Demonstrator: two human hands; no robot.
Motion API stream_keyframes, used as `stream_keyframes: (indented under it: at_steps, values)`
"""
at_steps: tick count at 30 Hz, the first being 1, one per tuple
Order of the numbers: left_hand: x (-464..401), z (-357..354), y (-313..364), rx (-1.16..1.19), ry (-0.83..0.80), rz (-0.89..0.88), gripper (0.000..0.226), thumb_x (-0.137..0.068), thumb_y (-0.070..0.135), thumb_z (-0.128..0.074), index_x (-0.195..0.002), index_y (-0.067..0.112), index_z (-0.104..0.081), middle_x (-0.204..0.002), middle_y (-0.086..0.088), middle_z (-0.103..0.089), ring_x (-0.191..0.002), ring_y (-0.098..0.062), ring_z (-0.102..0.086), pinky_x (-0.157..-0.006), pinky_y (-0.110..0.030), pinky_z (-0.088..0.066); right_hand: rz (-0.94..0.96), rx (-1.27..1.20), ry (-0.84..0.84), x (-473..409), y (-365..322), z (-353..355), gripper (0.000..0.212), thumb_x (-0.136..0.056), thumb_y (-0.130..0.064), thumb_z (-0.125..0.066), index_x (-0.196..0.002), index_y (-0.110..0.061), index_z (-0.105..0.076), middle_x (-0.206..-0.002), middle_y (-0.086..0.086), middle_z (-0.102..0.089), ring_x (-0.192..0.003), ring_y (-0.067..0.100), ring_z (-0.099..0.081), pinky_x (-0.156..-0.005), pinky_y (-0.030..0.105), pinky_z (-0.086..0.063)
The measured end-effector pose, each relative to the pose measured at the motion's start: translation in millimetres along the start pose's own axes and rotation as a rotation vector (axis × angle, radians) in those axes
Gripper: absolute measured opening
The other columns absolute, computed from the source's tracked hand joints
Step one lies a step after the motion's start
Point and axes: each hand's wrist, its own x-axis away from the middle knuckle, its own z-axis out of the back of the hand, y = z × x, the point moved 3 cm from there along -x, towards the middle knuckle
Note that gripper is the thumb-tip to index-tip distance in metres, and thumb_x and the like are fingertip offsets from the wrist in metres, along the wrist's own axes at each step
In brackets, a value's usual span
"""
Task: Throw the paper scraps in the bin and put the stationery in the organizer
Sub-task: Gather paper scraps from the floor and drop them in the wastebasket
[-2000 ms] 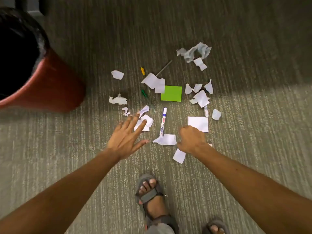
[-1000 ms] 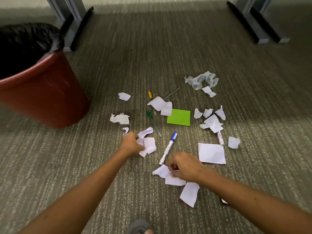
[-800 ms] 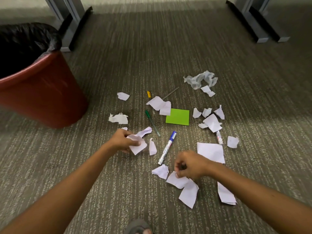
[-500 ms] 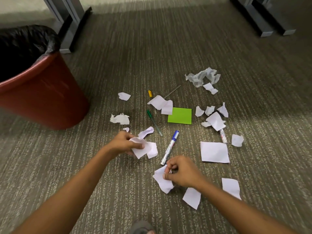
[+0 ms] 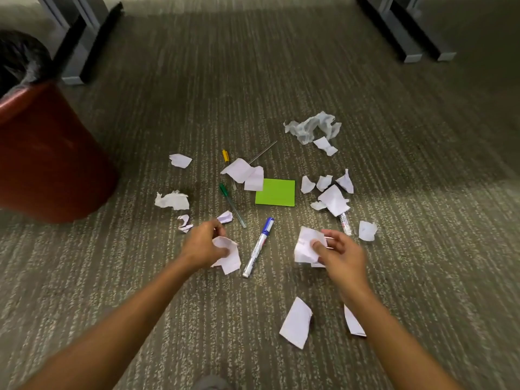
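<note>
On the grey carpet, left hand [image 5: 203, 246] and right hand [image 5: 336, 253] each clutched white paper scraps [image 5: 305, 244], gathering more before the red plastic bin [image 5: 47, 161].

White paper scraps [image 5: 334, 199], torn and crumpled, lie scattered over the middle of the carpet [image 5: 422, 249], with a larger crumpled wad [image 5: 309, 126] farthest out, two flat pieces [image 5: 297, 322] nearest the person, and one bunch held in each hand. Among them lie a blue-capped white marker [image 5: 257, 247] pointing away and slightly right, a green pen [image 5: 232, 204], a yellow-capped pen [image 5: 226, 156] partly under a scrap, a thin grey rod [image 5: 263, 152], a small marker [image 5: 345, 223] and a flat green sticky-note pad [image 5: 275, 192]. The red bin [image 5: 47, 164] with a black liner stands at the carpet's left edge, well apart from the litter.
</note>
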Motion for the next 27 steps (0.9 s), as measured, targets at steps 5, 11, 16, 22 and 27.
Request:
stream_keyframes:
  at_steps: [5,11,16,22,27]
  values:
    - [-15,29,4,0.097,-0.135,-0.037,0.027,-0.067,0.009,-0.085,-0.092,0.012,-0.075,-0.094,-0.009,-0.072,-0.086,-0.021,-0.064,-0.075,-0.034,-0.051,-0.1,0.097,0.144,-28,12,36,0.037,-0.081,-0.011,-0.077,-0.115,0.0,-0.068,-0.105,0.016,-0.072,-0.092,0.025,-0.067,-0.088,0.04,-0.054]
    - [-34,50,9,-0.051,-0.07,-0.018,0.009,-0.07,0.015,-0.083,-0.078,0.013,-0.079,-0.076,-0.01,-0.073,-0.073,-0.021,-0.063,-0.063,-0.031,-0.047,-0.046,0.434,0.207,-31,14,37,0.023,-0.075,-0.016,-0.082,-0.097,-0.011,-0.079,-0.091,0.01,-0.077,-0.079,0.025,-0.067,-0.079,0.031,-0.051]
    - [-39,32,21,-0.191,-0.006,-0.025,0.008,-0.069,0.015,-0.081,-0.076,0.012,-0.079,-0.064,-0.006,-0.064,-0.062,-0.018,-0.058,-0.053,-0.024,-0.038,0.132,0.647,0.296,-26,12,32,0.017,-0.069,-0.014,-0.084,-0.085,-0.011,-0.08,-0.091,0.015,-0.076,-0.083,0.032,-0.069,-0.076,0.031,-0.049]
    - [-35,12,24,-0.232,0.088,0.015,0.009,-0.072,0.006,-0.074,-0.073,0.014,-0.07,-0.078,-0.009,-0.071,-0.073,-0.025,-0.065,-0.057,-0.032,-0.052,0.125,0.706,0.282,-27,12,32,0.008,-0.07,-0.014,-0.081,-0.075,-0.013,-0.076,-0.085,0.013,-0.074,-0.076,0.032,-0.066,-0.065,0.024,-0.039]
    - [-30,17,10,0.107,0.12,0.209,0.034,-0.07,0.008,-0.081,-0.093,0.014,-0.057,-0.087,-0.004,-0.061,-0.083,-0.024,-0.058,-0.062,-0.029,-0.045,0.102,0.708,0.226,-30,14,30,0.007,-0.07,-0.016,-0.08,-0.073,-0.017,-0.074,-0.085,0.01,-0.075,-0.079,0.032,-0.068,-0.069,0.03,-0.049]
